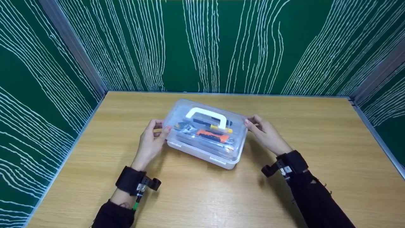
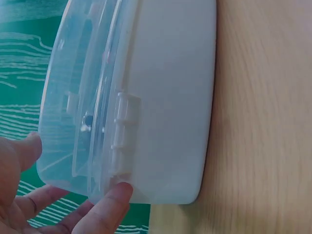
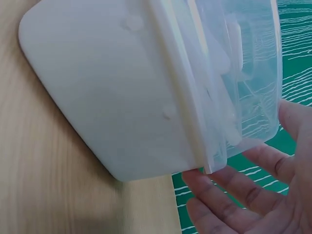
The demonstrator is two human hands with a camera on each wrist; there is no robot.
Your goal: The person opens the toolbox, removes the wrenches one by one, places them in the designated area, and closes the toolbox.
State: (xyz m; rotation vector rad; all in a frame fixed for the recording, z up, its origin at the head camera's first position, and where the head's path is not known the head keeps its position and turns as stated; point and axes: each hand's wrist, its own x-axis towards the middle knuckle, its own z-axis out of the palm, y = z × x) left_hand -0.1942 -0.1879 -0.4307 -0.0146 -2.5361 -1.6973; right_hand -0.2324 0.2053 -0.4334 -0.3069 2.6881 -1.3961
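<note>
A plastic toolbox (image 1: 202,155) with a clear lid (image 1: 177,114) and a white carrying handle (image 1: 207,111) sits at an angle on the table. Through the closed lid show several tools, among them an orange and black one (image 1: 213,136) and one with a yellow part (image 1: 221,128). My left hand (image 1: 152,139) holds the left end, its thumb on the lid's edge; in the left wrist view a fingertip touches beside the hinge-like clip (image 2: 126,134). At the opposite end, my right hand (image 1: 265,133) grips the lid's corner, with fingers (image 3: 214,195) under the rim in the right wrist view.
The wooden table (image 1: 208,196) stretches around the toolbox on every side. Green panels (image 1: 196,47) with wavy white lines stand behind it and along both sides, joined by grey corner posts (image 1: 76,44). Both wrists wear black camera bands (image 1: 131,180).
</note>
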